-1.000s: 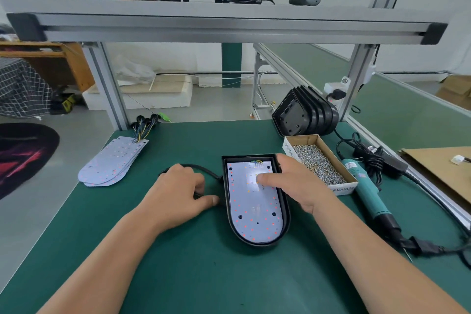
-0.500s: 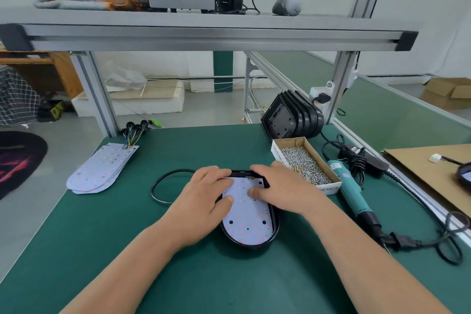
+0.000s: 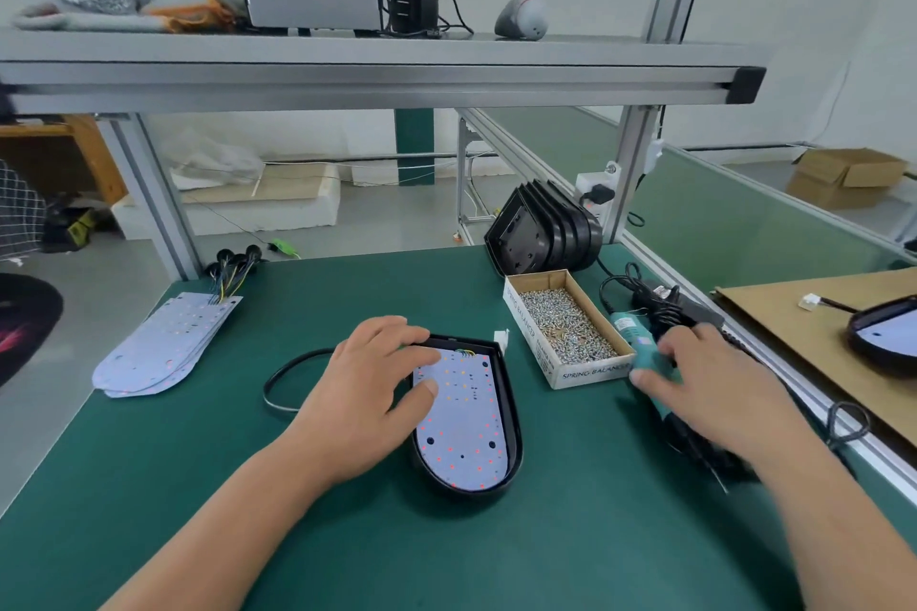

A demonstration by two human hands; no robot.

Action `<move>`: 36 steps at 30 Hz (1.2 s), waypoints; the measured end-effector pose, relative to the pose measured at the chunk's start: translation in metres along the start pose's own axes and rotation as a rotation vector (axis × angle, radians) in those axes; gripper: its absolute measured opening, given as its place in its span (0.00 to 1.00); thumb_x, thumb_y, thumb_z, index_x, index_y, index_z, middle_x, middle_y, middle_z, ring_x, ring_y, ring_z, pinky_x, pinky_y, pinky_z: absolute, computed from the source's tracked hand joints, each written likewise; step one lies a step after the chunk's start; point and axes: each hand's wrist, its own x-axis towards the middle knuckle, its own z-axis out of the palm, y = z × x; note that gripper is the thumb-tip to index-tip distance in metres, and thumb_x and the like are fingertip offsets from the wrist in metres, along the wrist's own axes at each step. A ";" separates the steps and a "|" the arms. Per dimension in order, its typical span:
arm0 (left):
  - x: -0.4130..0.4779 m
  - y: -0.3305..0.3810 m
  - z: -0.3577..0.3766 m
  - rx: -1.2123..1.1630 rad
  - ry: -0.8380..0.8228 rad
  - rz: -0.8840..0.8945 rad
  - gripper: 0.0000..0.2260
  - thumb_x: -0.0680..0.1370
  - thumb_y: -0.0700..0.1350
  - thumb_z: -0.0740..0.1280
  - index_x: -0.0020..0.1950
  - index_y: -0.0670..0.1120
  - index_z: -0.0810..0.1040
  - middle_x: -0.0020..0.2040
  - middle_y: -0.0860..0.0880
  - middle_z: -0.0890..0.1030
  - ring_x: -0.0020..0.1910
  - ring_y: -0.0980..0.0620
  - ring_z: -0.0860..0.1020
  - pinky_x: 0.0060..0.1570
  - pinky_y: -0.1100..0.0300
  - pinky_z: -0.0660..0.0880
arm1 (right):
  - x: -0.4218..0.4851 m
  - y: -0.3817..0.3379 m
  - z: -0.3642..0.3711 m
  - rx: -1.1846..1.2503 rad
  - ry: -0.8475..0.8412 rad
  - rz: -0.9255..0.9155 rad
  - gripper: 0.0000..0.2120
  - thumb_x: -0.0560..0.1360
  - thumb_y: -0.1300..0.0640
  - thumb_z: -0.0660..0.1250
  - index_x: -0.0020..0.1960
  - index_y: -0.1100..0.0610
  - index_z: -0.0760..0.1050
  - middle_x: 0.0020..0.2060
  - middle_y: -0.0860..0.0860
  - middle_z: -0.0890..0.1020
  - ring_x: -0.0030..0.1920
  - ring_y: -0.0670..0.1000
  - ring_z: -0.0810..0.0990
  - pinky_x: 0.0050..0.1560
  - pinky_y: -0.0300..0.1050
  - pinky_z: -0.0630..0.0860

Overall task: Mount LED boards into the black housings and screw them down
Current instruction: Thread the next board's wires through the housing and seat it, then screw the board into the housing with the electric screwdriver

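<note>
Head view: board (image 3: 461, 417) is seated in housing (image 3: 514, 412) on the desk (image 3: 595, 541), pressed by the flat left hand (image 3: 367, 392); screwdriver (image 3: 627, 330) is gripped by the right hand (image 3: 704, 382). Screwing is judged not yet begun.

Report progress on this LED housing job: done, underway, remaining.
Done: one LED board sits in the black housing, with the left hand resting on it. Underway: the right hand grips the screwdriver. Left: the board's holes look empty, so driving screws from the box, then the stacked boards and empty housings.
</note>
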 end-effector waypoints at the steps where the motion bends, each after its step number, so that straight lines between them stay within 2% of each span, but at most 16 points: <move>1: 0.001 0.001 0.000 -0.004 0.001 0.000 0.20 0.81 0.57 0.62 0.67 0.51 0.83 0.71 0.59 0.76 0.78 0.57 0.63 0.76 0.47 0.65 | -0.003 0.003 0.003 0.000 -0.029 0.013 0.23 0.77 0.30 0.62 0.62 0.46 0.68 0.53 0.47 0.72 0.46 0.53 0.80 0.47 0.52 0.78; 5: 0.006 0.007 -0.001 -0.014 0.038 -0.012 0.18 0.81 0.56 0.64 0.66 0.51 0.84 0.67 0.60 0.79 0.75 0.56 0.67 0.74 0.46 0.67 | -0.004 0.005 0.003 0.073 -0.122 -0.002 0.31 0.73 0.29 0.67 0.69 0.42 0.63 0.49 0.44 0.77 0.47 0.51 0.80 0.45 0.50 0.76; 8: 0.018 0.021 -0.004 0.051 0.061 0.015 0.17 0.81 0.56 0.63 0.64 0.52 0.85 0.60 0.60 0.81 0.67 0.55 0.73 0.69 0.48 0.70 | 0.000 0.008 0.006 0.180 -0.121 0.038 0.29 0.74 0.37 0.71 0.70 0.46 0.69 0.48 0.46 0.81 0.47 0.51 0.81 0.48 0.49 0.78; 10: 0.033 0.037 -0.004 0.099 0.018 0.050 0.15 0.83 0.56 0.62 0.61 0.53 0.84 0.53 0.59 0.83 0.58 0.52 0.76 0.62 0.50 0.73 | 0.002 0.014 0.008 0.445 -0.113 0.097 0.22 0.74 0.43 0.73 0.66 0.47 0.77 0.47 0.49 0.83 0.45 0.52 0.82 0.45 0.48 0.76; 12: 0.055 0.053 0.002 0.153 -0.085 0.090 0.12 0.85 0.54 0.61 0.59 0.55 0.83 0.49 0.57 0.83 0.53 0.50 0.76 0.58 0.49 0.74 | 0.004 0.018 0.010 0.850 -0.124 0.103 0.13 0.73 0.48 0.72 0.54 0.52 0.83 0.40 0.55 0.85 0.35 0.54 0.81 0.39 0.48 0.74; 14: 0.081 0.071 0.017 0.225 -0.173 0.139 0.11 0.86 0.52 0.60 0.59 0.55 0.83 0.52 0.54 0.84 0.55 0.48 0.77 0.58 0.49 0.74 | 0.003 0.021 0.010 1.252 -0.104 0.103 0.08 0.77 0.56 0.69 0.53 0.55 0.84 0.38 0.60 0.84 0.31 0.55 0.79 0.35 0.48 0.74; 16: 0.107 0.088 0.038 0.266 -0.221 0.168 0.11 0.86 0.50 0.60 0.58 0.53 0.83 0.54 0.52 0.85 0.58 0.46 0.76 0.58 0.48 0.75 | 0.002 0.019 0.007 1.465 -0.077 0.109 0.11 0.81 0.61 0.65 0.54 0.53 0.86 0.39 0.60 0.85 0.30 0.55 0.79 0.28 0.44 0.75; 20: 0.140 0.109 0.074 0.300 -0.309 0.185 0.10 0.85 0.46 0.62 0.54 0.48 0.84 0.51 0.48 0.85 0.57 0.43 0.78 0.54 0.47 0.77 | 0.001 0.014 0.007 1.547 -0.101 0.070 0.13 0.82 0.63 0.63 0.55 0.55 0.86 0.41 0.62 0.84 0.31 0.54 0.79 0.27 0.42 0.76; 24: 0.150 0.108 0.086 0.357 -0.407 0.147 0.11 0.83 0.51 0.66 0.46 0.48 0.84 0.43 0.49 0.83 0.46 0.44 0.79 0.45 0.52 0.72 | 0.002 0.013 0.009 1.546 -0.102 0.073 0.13 0.82 0.63 0.62 0.57 0.58 0.85 0.41 0.63 0.83 0.32 0.55 0.78 0.28 0.42 0.75; 26: 0.152 0.107 0.085 0.374 -0.428 0.118 0.08 0.80 0.47 0.69 0.42 0.50 0.81 0.41 0.50 0.81 0.42 0.44 0.76 0.42 0.53 0.69 | 0.003 0.010 0.009 1.542 -0.118 0.049 0.13 0.82 0.63 0.62 0.58 0.58 0.84 0.41 0.62 0.83 0.32 0.55 0.78 0.28 0.42 0.75; 28: 0.153 0.108 0.082 0.371 -0.458 0.075 0.05 0.78 0.44 0.70 0.45 0.50 0.85 0.45 0.49 0.84 0.45 0.44 0.79 0.40 0.55 0.71 | 0.003 0.009 0.009 1.538 -0.135 0.028 0.13 0.82 0.63 0.62 0.56 0.56 0.85 0.41 0.61 0.83 0.32 0.55 0.78 0.28 0.42 0.75; 31: 0.151 0.107 0.080 0.325 -0.464 0.035 0.07 0.77 0.43 0.71 0.53 0.47 0.88 0.52 0.48 0.86 0.53 0.43 0.83 0.40 0.56 0.73 | 0.004 0.008 0.008 1.542 -0.145 0.006 0.11 0.77 0.57 0.66 0.55 0.54 0.85 0.41 0.61 0.83 0.33 0.55 0.78 0.29 0.43 0.75; 34: 0.147 0.105 0.078 0.288 -0.436 0.036 0.06 0.77 0.41 0.71 0.50 0.49 0.87 0.51 0.47 0.86 0.51 0.44 0.82 0.42 0.54 0.75 | 0.004 0.008 0.009 1.547 -0.135 0.004 0.13 0.76 0.56 0.66 0.56 0.54 0.85 0.41 0.61 0.83 0.33 0.55 0.78 0.29 0.42 0.75; 36: 0.145 0.104 0.078 0.295 -0.430 0.055 0.09 0.78 0.40 0.69 0.45 0.54 0.82 0.52 0.46 0.86 0.47 0.45 0.78 0.46 0.53 0.76 | 0.005 0.009 0.011 1.559 -0.126 0.002 0.12 0.78 0.58 0.65 0.57 0.56 0.85 0.41 0.61 0.83 0.33 0.55 0.78 0.29 0.42 0.75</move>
